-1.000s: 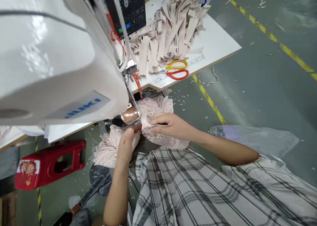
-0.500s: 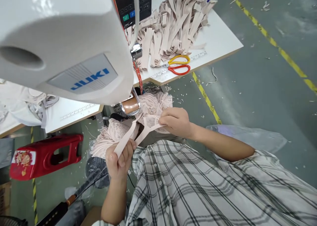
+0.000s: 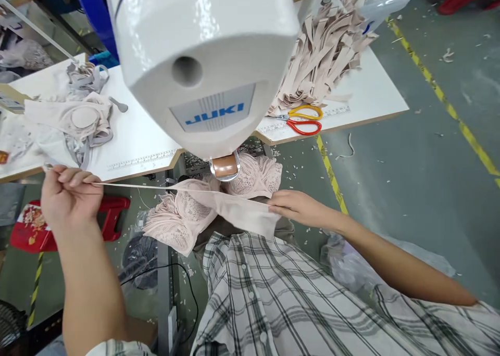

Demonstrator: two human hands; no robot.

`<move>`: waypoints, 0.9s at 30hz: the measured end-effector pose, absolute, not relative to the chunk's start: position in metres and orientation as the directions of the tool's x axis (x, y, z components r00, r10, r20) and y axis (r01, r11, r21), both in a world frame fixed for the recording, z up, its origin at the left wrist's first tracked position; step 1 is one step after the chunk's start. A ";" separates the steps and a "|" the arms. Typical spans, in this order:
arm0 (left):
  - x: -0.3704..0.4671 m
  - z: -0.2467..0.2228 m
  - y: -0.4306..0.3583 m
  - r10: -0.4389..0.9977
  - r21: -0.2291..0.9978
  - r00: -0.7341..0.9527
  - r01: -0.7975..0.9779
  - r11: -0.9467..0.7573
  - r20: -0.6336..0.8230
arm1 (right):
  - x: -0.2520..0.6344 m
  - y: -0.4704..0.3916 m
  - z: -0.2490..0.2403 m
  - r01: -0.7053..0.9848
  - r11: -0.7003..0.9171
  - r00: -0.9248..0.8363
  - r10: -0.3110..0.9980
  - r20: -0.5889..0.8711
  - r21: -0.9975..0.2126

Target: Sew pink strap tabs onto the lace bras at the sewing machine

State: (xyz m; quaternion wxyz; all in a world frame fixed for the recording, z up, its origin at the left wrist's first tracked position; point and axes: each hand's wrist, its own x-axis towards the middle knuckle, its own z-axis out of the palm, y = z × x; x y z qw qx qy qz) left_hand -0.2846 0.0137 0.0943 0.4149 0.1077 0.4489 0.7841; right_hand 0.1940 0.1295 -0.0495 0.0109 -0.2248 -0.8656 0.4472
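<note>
My left hand [image 3: 72, 194], far out to the left at the table edge, is closed on the end of a thin pale pink strap [image 3: 135, 186]. That strap runs taut to a wider pale pink fabric panel [image 3: 246, 213], whose upper edge my right hand [image 3: 299, 207] pinches. Below the sewing machine head [image 3: 211, 75], lace bra cups [image 3: 193, 202] lie behind the stretched piece, with more lace cups [image 3: 253, 175] to the right. Whether the panel is joined to these cups I cannot tell.
Yellow-and-red-handled scissors [image 3: 304, 119] lie on the right table beside a heap of beige fabric strips [image 3: 316, 59]. Bra parts [image 3: 84, 117] rest on the left table [image 3: 128, 137]. A red stool [image 3: 113, 218] stands below it. Scraps litter the green floor [image 3: 390, 179].
My left hand has swung far left and up, drawing the strap out taut. My right hand has shifted slightly right and down. The view has turned, showing more of the left table.
</note>
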 end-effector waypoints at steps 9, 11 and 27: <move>-0.264 0.053 0.008 0.699 0.882 -0.657 -0.464 -0.082 -0.281 | 0.198 0.122 -0.074 0.419 0.043 -0.133 0.991 -0.014 -0.907; -0.215 0.036 0.016 0.749 0.871 -0.559 -0.490 0.047 -0.355 | 0.181 0.118 -0.075 0.470 0.124 -0.117 0.990 0.078 -0.874; -0.054 0.012 0.032 0.971 0.845 -0.103 0.479 0.239 -0.216 | 0.120 0.139 0.004 0.358 0.348 -0.843 0.520 -0.139 -0.866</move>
